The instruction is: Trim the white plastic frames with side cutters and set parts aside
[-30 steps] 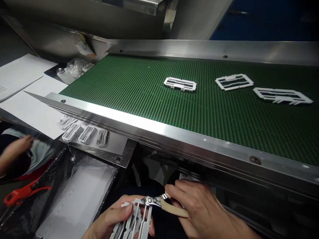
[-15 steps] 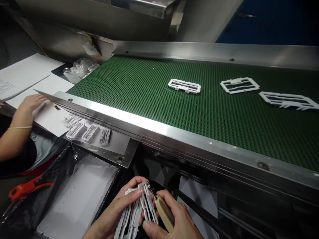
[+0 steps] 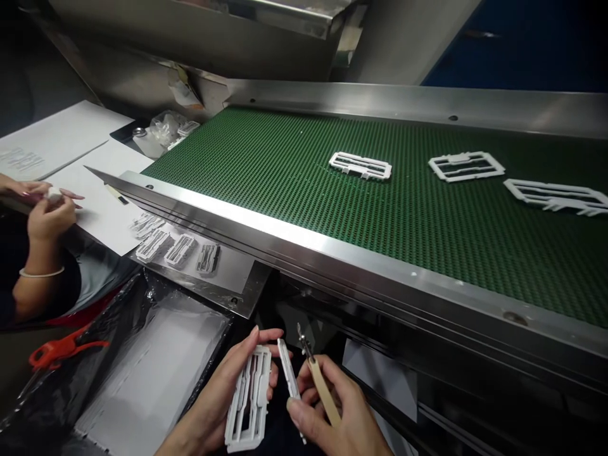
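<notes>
At the bottom of the view my left hand (image 3: pixel 223 399) grips a white plastic frame (image 3: pixel 249 400) by its edge. My right hand (image 3: pixel 332 411) is closed on small cutters with tan handles (image 3: pixel 319 380), tips pointing up, and also pinches a narrow white strip (image 3: pixel 289 373) that stands apart from the frame. Both hands sit below the steel edge of the conveyor (image 3: pixel 342 266).
Three white frames (image 3: pixel 361 166) (image 3: pixel 466 166) (image 3: pixel 557 195) lie on the green belt. Several cut pieces (image 3: pixel 180 248) rest on a steel plate at left. A black-lined bin (image 3: pixel 142 373) sits below it. Another person's hands (image 3: pixel 45 209) work over white sheets at far left, near red-handled cutters (image 3: pixel 61 349).
The narrow strip has come away from the frame and is now held in my right hand with the cutters raised. The other person's hands drew back toward their body.
</notes>
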A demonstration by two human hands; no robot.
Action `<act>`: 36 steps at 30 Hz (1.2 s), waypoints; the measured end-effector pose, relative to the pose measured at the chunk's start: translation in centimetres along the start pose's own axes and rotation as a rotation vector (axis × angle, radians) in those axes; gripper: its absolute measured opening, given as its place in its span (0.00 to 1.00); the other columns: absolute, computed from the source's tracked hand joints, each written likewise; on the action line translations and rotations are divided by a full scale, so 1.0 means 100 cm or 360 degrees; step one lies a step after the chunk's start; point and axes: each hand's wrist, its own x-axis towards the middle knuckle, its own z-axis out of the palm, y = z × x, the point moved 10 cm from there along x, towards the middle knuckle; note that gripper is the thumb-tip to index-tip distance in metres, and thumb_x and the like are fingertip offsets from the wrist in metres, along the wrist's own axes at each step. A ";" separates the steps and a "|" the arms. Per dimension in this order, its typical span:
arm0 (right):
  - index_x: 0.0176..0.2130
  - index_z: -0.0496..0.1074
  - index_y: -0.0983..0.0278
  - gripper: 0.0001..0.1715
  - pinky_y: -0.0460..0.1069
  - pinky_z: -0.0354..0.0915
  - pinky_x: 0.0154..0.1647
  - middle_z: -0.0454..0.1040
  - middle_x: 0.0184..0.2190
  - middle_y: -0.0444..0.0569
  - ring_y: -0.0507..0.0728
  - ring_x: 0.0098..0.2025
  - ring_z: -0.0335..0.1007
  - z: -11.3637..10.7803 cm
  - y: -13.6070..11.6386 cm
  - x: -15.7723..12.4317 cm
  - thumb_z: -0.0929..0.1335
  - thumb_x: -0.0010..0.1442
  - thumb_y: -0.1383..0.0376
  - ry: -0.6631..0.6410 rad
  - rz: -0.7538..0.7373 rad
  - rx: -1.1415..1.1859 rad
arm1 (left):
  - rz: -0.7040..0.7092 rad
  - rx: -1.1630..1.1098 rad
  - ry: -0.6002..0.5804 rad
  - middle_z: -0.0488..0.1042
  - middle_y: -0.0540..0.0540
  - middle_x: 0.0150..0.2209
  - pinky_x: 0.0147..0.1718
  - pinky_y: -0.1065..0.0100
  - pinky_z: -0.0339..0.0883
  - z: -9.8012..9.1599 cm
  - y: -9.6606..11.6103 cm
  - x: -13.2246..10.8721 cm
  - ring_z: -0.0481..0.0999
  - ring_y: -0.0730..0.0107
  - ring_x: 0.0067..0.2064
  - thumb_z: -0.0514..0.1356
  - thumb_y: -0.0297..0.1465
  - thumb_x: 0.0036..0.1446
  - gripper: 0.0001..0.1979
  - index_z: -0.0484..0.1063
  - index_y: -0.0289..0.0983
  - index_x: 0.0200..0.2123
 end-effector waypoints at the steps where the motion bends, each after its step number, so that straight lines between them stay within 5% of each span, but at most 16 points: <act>1: 0.37 0.65 0.61 0.22 0.47 0.63 0.32 0.66 0.31 0.44 0.53 0.30 0.63 -0.001 -0.003 0.000 0.70 0.50 0.50 0.0007 -0.0010 0.0070 | 0.0022 -0.0022 -0.0019 0.76 0.45 0.27 0.22 0.76 0.66 -0.002 0.001 0.002 0.72 0.74 0.23 0.56 0.43 0.62 0.21 0.72 0.33 0.49; 15: 0.40 0.67 0.65 0.27 0.51 0.66 0.36 0.71 0.32 0.48 0.56 0.32 0.70 0.011 -0.003 0.005 0.72 0.50 0.49 -0.0063 -0.0037 0.0507 | 0.0124 -0.0094 0.0145 0.76 0.46 0.30 0.25 0.72 0.70 -0.014 0.005 0.012 0.74 0.72 0.25 0.59 0.44 0.59 0.17 0.72 0.35 0.41; 21: 0.44 0.68 0.67 0.26 0.47 0.63 0.26 0.71 0.30 0.49 0.54 0.27 0.70 0.018 0.010 0.009 0.68 0.55 0.49 0.0004 0.0101 0.0999 | 0.0166 -0.0043 -0.0027 0.73 0.48 0.27 0.21 0.72 0.65 -0.001 0.005 0.013 0.71 0.72 0.23 0.62 0.34 0.58 0.08 0.70 0.36 0.37; 29: 0.34 0.69 0.66 0.22 0.46 0.61 0.28 0.67 0.25 0.44 0.51 0.27 0.60 -0.013 -0.006 0.010 0.72 0.52 0.50 0.0400 -0.0238 0.0277 | 0.0240 -0.0017 -0.0036 0.73 0.49 0.23 0.22 0.73 0.64 -0.002 0.008 0.016 0.70 0.73 0.22 0.63 0.28 0.55 0.05 0.69 0.36 0.33; 36: 0.36 0.67 0.65 0.28 0.45 0.56 0.25 0.63 0.23 0.41 0.50 0.23 0.57 0.010 0.011 0.027 0.72 0.48 0.45 0.0180 -0.0164 0.0526 | 0.0246 -0.0136 0.0037 0.75 0.46 0.29 0.27 0.68 0.69 -0.001 0.005 0.016 0.74 0.68 0.27 0.61 0.42 0.57 0.16 0.70 0.37 0.42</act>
